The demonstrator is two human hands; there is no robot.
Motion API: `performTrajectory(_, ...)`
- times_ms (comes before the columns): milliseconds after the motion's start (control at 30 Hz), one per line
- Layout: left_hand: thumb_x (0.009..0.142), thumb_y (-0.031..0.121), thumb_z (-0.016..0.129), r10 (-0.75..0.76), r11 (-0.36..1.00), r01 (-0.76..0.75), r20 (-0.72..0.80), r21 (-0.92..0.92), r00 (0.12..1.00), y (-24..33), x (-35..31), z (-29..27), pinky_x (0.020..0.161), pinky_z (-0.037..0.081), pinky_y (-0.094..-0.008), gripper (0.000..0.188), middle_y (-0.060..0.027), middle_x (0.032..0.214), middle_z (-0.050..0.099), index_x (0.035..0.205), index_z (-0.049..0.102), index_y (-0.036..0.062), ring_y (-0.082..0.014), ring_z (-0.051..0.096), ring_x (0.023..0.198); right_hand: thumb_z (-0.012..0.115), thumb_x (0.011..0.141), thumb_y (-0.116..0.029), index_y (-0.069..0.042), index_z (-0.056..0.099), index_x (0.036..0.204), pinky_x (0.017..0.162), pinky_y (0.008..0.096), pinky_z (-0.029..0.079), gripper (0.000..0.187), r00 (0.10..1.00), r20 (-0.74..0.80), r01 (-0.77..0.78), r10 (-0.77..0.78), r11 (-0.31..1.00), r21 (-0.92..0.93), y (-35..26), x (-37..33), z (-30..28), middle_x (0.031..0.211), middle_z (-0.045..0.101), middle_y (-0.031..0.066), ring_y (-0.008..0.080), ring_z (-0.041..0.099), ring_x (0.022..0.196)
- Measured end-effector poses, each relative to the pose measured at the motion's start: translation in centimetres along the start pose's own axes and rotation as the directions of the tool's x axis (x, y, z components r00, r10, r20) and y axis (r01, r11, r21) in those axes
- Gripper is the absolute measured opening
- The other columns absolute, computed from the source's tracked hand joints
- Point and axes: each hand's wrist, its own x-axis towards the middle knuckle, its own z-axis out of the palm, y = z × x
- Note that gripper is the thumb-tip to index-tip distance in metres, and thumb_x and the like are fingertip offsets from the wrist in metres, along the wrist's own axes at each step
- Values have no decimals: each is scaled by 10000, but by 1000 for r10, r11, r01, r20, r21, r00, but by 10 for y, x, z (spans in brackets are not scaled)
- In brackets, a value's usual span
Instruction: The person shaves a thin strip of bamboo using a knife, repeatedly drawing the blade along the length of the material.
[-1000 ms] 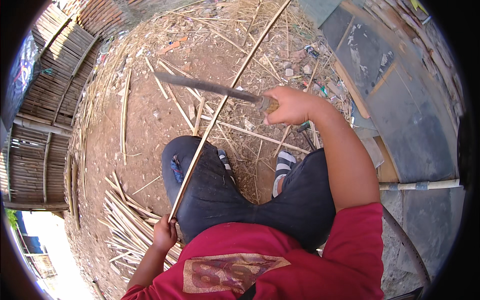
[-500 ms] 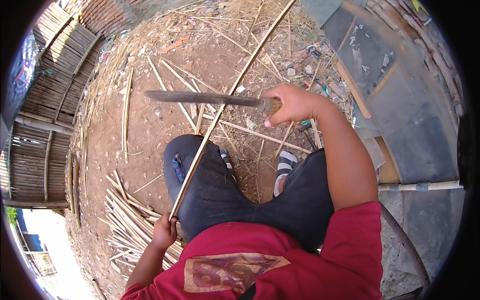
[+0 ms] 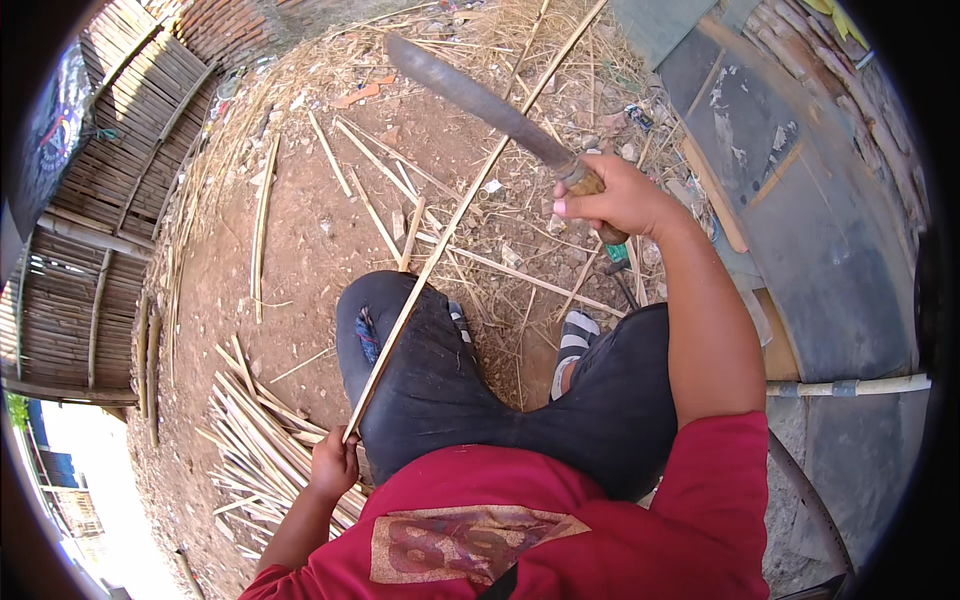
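Note:
My left hand (image 3: 334,462) is closed around the near end of a long, thin bamboo strip (image 3: 432,262). The strip slants over my left thigh and runs up to the far right, past the top edge of the view. In my right hand (image 3: 622,196) is a machete (image 3: 480,102) with a wooden handle and a broad, dark blade. Its blade points up and to the left, crossing in front of the strip; whether the two touch I cannot tell. Beside my left hand lies a pile of split bamboo strips (image 3: 262,450) on the ground.
Several loose strips (image 3: 262,230) lie on the brown dirt (image 3: 215,300), with straw and rubble (image 3: 590,120) farther off. Bamboo slat panels (image 3: 125,150) stand at the left. Dark, worn boards (image 3: 800,250) and a pale pole (image 3: 850,387) are close on my right.
The machete's blade has swung from nearly level to tilted upward, its tip rising and moving right. My right hand has shifted slightly right. My left hand keeps its grip on the strip.

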Motion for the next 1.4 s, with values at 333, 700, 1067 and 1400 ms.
performTrajectory(333, 975, 107, 580, -16, 1000, 16, -2, 5, 1000, 11, -6, -7, 632, 500, -505, 110, -247, 753, 643, 1041, 604, 22, -466, 646, 719, 769, 845, -206, -61, 618, 1020, 455, 261, 398, 272, 986, 168, 46, -2, 965, -258, -16, 1, 30, 654, 563, -19, 77, 504, 493)
performTrajectory(700, 999, 124, 556, -41, 996, 40, -9, -76, 999, 31, -1, -11, 626, 489, -500, 100, -226, 734, 628, 998, 607, 38, -462, 634, 713, 690, 852, -103, -44, 592, 956, 444, 269, 395, 155, 980, 198, 12, 15, 991, -134, -6, 12, 49, 643, 556, -14, 83, 499, 488)
performTrajectory(1067, 1001, 152, 565, -57, 997, 56, -27, -51, 998, 31, 3, -8, 625, 479, -519, 131, -241, 737, 626, 971, 580, 26, -478, 626, 714, 716, 836, -106, -25, 585, 992, 430, 252, 402, 220, 972, 221, -53, 74, 993, -101, -16, 13, 52, 627, 544, -6, 57, 491, 474)
performTrajectory(1400, 1026, 196, 552, -40, 996, 39, 0, -86, 999, 41, 7, -22, 597, 467, -487, 190, -208, 689, 603, 948, 598, 29, -447, 603, 649, 707, 752, -221, -26, 664, 1098, 660, 408, 518, 399, 947, 307, 220, -93, 886, -409, -4, 16, 74, 838, 691, 152, 263, 662, 727)
